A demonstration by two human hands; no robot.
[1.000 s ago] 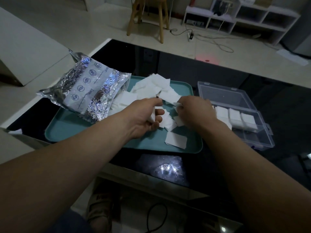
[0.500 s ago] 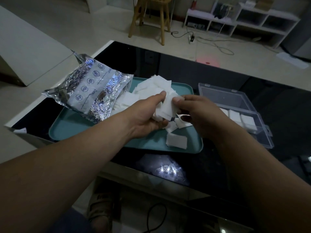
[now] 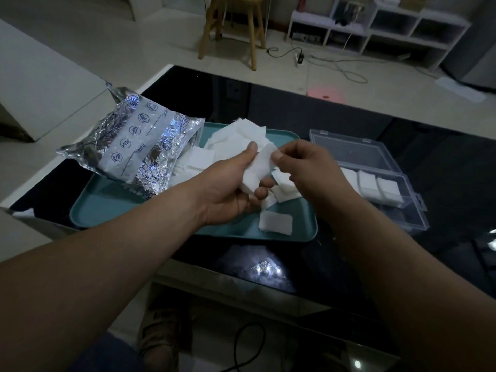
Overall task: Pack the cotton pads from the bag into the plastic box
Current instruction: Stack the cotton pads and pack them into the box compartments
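1. Cotton pads [image 3: 259, 167] are sitting stacked in the gripping left hand [image 3: 228, 189] above the tray [image 3: 112, 208]; right hand [image 3: 308, 167] is pinching their top edge.
2. Soft, light (likely sliding apart): squeezing the flat faces is seeming safest.

Bag [image 3: 139, 149] on tray [image 3: 107, 208] left; box [image 3: 386, 181] right w/ pads [image 3: 375, 183] inside.

One bag [image 3: 139, 146], one tray [image 3: 107, 208], one box [image 3: 414, 220], many pads [image 3: 236, 138].
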